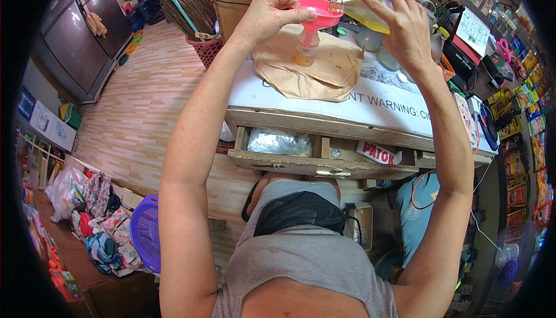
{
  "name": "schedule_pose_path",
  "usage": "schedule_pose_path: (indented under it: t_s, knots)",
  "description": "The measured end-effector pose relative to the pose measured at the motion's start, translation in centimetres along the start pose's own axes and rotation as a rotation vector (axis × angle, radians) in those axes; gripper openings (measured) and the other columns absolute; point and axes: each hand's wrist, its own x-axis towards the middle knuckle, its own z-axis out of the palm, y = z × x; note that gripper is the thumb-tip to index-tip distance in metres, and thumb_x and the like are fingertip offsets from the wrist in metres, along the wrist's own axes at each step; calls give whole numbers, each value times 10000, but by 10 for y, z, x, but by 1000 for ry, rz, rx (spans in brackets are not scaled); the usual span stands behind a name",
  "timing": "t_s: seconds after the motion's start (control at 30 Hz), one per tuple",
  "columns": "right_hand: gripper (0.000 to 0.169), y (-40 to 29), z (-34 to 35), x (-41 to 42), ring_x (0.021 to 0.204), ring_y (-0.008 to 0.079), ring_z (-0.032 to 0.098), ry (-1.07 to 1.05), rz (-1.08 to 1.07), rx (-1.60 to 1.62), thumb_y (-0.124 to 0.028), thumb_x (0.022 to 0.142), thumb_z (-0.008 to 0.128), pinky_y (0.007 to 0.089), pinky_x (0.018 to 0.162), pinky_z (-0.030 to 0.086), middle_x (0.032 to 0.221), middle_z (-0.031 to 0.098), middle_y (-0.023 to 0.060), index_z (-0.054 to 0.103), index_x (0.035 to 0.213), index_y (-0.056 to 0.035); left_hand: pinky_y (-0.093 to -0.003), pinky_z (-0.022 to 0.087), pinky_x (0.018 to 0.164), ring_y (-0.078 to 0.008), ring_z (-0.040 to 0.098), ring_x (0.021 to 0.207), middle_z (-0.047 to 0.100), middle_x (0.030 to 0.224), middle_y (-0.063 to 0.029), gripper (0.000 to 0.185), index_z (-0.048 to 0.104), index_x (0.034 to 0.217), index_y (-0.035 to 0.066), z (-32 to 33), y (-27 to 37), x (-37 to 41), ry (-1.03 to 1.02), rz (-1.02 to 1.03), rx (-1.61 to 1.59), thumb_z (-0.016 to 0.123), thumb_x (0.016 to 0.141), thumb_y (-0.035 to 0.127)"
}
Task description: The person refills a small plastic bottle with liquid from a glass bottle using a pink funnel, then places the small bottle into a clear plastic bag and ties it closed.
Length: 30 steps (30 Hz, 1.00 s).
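Observation:
A pink plastic funnel sits in the neck of a small clear bottle, which stands upright on crumpled brown paper and has amber liquid low inside. My left hand pinches the funnel's rim between thumb and fingers. Tilted towards the funnel, a clear bottle of yellow liquid has its mouth over the right side of the rim. My right hand is around this bottle from above, its fingers partly hiding the body. A green cap lies behind the paper.
Glass jars stand right of the paper. An open wooden drawer holds plastic bags and a red-and-white packet. A broom in a pink basket stands left of the table, a desk calendar at the right. Cables hang at the table's right end.

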Motion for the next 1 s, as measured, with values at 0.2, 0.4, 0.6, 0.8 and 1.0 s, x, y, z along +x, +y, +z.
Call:
schedule_pose_path:
  t_s: [0.2,0.4,0.6,0.8,1.0]
  knots:
    - [756,-1,-2,1,1005,303,569,-14,5,0,78,679,617,425,859,459,1127,578,121,536,1301,-345,-246,463,691,-101,584,742,636,747,-19,331,667,790,63,0,-3,0,12,16,38,771,756,375]
    - [764,-1,-2,1,1012,302,567,-17,11,4,88,678,609,429,862,458,1129,577,120,536,1301,-347,-256,482,684,-106,606,746,653,760,-31,351,678,803,59,0,-6,1,9,28,25,769,754,395]
    - [770,0,-1,0,1020,301,562,-10,7,-10,92,678,613,432,873,455,1141,573,118,537,1301,-354,-255,479,686,-102,598,746,650,760,-25,346,680,801,62,0,-4,1,7,6,31,774,748,391]
    - [778,-1,-2,1,1021,295,563,-20,3,-21,95,679,613,429,875,455,1149,573,116,531,1305,-359,-254,472,669,-96,585,728,641,745,-16,349,681,800,61,1,-5,1,19,22,29,779,742,390]
    - [790,-3,-6,3,1021,290,564,-52,7,-22,100,671,617,427,873,456,1159,573,115,529,1307,-360,-244,455,695,-99,576,742,630,740,-10,309,664,772,76,0,-2,0,11,-10,32,784,746,359]
